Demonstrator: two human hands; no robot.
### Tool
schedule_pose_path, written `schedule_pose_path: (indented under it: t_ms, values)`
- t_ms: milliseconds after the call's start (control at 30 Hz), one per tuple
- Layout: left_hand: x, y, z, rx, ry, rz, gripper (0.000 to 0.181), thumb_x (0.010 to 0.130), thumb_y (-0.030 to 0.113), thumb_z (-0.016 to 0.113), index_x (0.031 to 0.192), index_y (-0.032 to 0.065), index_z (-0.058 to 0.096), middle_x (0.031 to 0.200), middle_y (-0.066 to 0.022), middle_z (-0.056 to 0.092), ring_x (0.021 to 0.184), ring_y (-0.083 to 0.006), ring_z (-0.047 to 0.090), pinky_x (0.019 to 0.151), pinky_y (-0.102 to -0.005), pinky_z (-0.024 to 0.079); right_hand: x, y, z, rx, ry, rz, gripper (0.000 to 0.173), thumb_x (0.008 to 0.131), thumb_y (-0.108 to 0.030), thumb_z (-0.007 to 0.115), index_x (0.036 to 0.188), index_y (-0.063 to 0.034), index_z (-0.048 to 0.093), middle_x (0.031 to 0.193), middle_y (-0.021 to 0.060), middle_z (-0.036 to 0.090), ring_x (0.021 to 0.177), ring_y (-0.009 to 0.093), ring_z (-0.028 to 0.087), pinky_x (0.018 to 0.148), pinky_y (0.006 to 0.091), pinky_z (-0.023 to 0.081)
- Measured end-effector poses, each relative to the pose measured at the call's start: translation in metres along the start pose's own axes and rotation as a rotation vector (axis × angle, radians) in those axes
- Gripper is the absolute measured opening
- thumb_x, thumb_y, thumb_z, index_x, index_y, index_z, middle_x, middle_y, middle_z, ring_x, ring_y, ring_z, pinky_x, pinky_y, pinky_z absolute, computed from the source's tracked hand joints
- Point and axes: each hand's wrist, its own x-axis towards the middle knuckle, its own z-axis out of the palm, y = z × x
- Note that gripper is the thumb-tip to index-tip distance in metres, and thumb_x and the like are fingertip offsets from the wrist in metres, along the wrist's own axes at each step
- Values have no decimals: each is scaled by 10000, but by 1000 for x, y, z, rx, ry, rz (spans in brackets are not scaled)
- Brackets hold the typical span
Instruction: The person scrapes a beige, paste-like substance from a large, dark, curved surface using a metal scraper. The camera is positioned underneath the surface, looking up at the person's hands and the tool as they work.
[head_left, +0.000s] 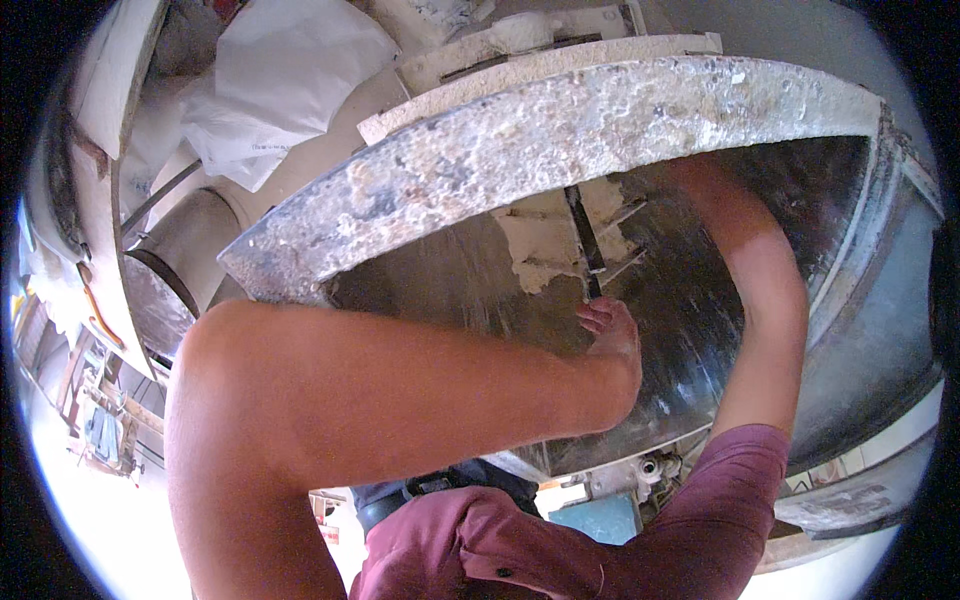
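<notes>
My left hand (611, 330) is inside a large metal drum (480, 165) with a crusted, pale rim. Its fingers are curled around the lower end of a dark, narrow bar (583, 229). Beyond the bar, a patch of pale, caked material (536, 251) clings to the drum's dark inner wall, and thin rods cross it. From the right, my right forearm reaches deep into the drum; the right hand is hidden in shadow behind the upper rim, so what it touches does not show.
White plastic sacks (300, 75) lie beyond the drum at the upper left. A curved metal panel (112, 187) stands at the far left, near a cylindrical metal duct or container (191, 225). Machine parts (649, 469) sit below the drum's near edge, beside my right sleeve.
</notes>
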Motion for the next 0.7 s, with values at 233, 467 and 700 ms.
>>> schedule_pose_path:
  t_ms: [233,467,700]
  values:
    - [11,10,-1,1,-29,-68,557,716,330,702,1192,47,648,1067,-215,663,918,-393,650,788,-576,465,-63,-26,-21,51,31,11,393,869,-264,603,1188,-34,601,1208,213,602,1155,405,550,1012,502,420]
    - [9,8,9,-14,-30,-102,477,744,293,677,1154,48,676,1045,-212,671,904,-395,647,764,-578,467,-79,-52,-24,78,73,17,386,870,-258,602,1176,-21,603,1192,221,607,1140,409,559,1001,504,430]
    - [0,8,25,-49,0,-87,408,773,272,620,1096,39,710,1011,-220,682,876,-394,643,720,-581,477,-41,-68,-14,105,123,-37,380,871,-252,600,1164,-9,605,1176,230,612,1126,414,568,990,506,440]
